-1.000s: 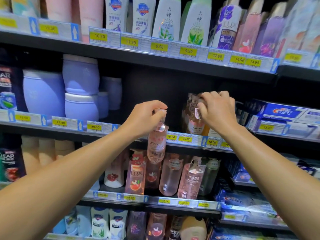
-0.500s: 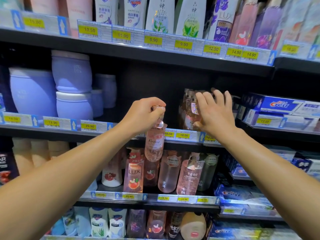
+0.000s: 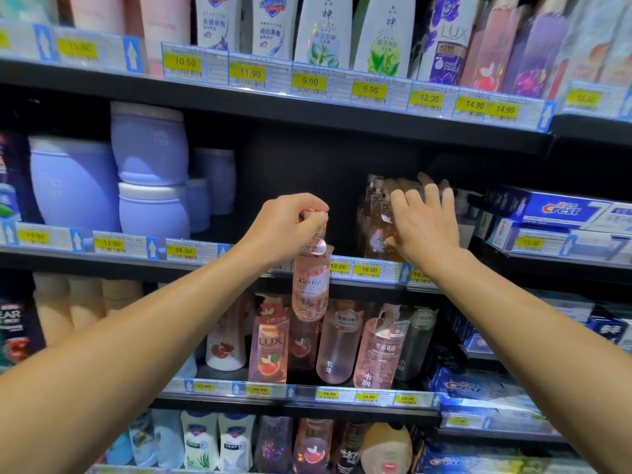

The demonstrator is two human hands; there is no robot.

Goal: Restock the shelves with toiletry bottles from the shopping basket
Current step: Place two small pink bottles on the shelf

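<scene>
My left hand (image 3: 285, 224) grips the cap of a pink Kirstie bottle (image 3: 311, 285), which hangs upright in front of the middle shelf's edge (image 3: 369, 270). To its right, several amber-pink Kirstie bottles (image 3: 376, 220) stand on that shelf. My right hand (image 3: 424, 224) rests against them with its fingers spread and nearly straight. A dark gap on the shelf lies between the two hands. The shopping basket is out of view.
Purple tubs (image 3: 147, 165) fill the middle shelf's left side. Crest toothpaste boxes (image 3: 554, 213) sit at the right. White and Lux bottles (image 3: 444, 39) line the top shelf. Pink bottles (image 3: 338, 343) stand on the shelf below.
My right hand has gone from gripping a shelf bottle's top to lying with spread fingers against the bottles. The left hand keeps holding the pink bottle in much the same place.
</scene>
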